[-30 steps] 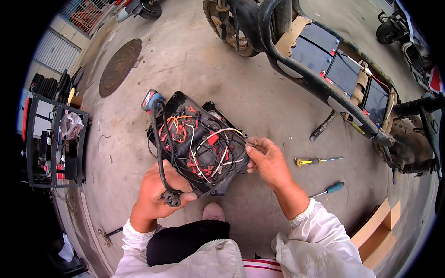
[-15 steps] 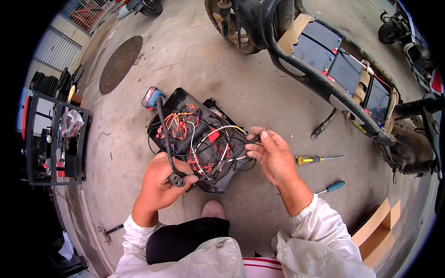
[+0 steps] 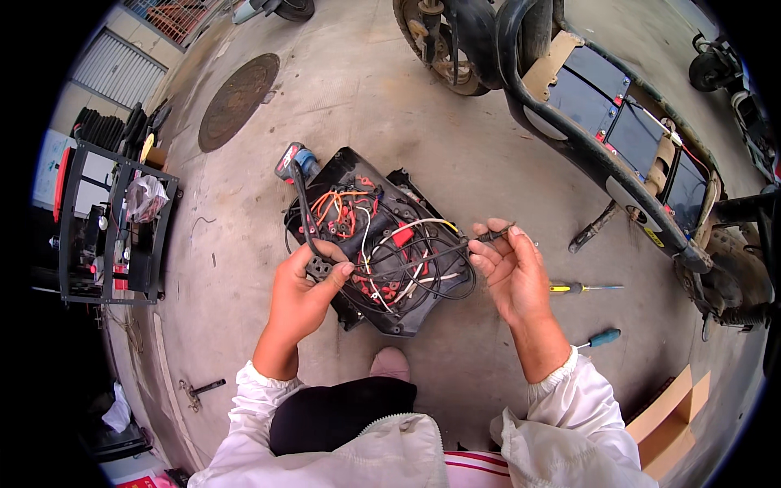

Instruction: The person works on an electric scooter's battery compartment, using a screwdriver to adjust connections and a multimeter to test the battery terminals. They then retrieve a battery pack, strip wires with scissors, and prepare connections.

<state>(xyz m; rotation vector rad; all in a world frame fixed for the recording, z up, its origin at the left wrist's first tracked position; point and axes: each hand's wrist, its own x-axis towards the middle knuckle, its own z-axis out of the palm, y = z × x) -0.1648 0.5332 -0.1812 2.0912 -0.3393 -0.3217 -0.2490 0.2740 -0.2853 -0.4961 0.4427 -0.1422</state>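
Note:
Between thumb and fingers my left hand (image 3: 307,283) grips a black plug connector (image 3: 319,268) at the end of a thick black cable (image 3: 302,207). My right hand (image 3: 514,272) pinches a thin black cable end (image 3: 492,236), held up to the right of the tray. Beneath both hands lies a black plastic tray (image 3: 400,324) on the floor, filled with tangled black and white wires, orange wires (image 3: 333,203) and small red terminals (image 3: 366,180). A red piece (image 3: 403,236) shows among the wires. A blue and red cordless power tool (image 3: 297,161) sits at the tray's upper left corner.
A yellow screwdriver (image 3: 569,287) and a teal-handled one (image 3: 600,337) lie right of my right arm. An electric vehicle frame with dark batteries (image 3: 582,89) stands at upper right. A black tool cart (image 3: 114,228) is at left, an open cardboard box (image 3: 671,419) at lower right.
My view has shifted, so the scene sits farther right. My left hand has lifted the plug over the tray's edge, turning its slotted face upward; my right hand still pinches the thin cable.

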